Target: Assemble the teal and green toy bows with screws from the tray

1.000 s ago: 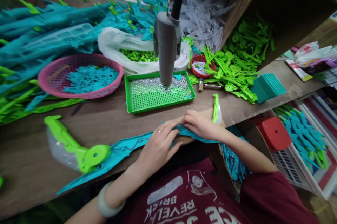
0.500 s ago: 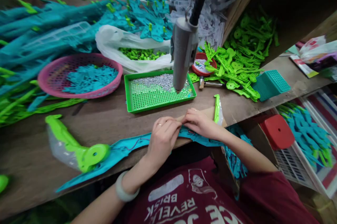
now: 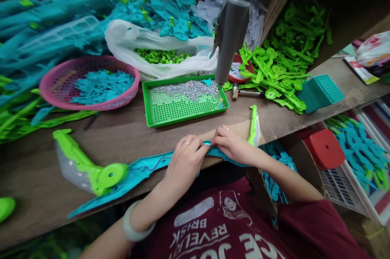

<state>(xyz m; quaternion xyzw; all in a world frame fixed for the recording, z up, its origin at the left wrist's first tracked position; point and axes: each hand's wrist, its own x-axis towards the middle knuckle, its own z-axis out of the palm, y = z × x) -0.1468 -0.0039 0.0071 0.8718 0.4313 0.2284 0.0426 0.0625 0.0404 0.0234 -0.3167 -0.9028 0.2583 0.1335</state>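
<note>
Workbench point(image 3: 128, 141): hands point(image 3: 210, 147) pinching teal strip point(image 3: 143, 169).

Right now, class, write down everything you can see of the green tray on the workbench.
The green tray is a shallow rectangular tray that looks like plastic, with a raised rim and a floor full of small holes. It lies flat on the wooden bench, beyond both hands, untouched by them. A heap of small silvery pieces covers its far part, with a few teal bits among them. The tip of a hanging grey tool hovers at its far right corner.
</note>
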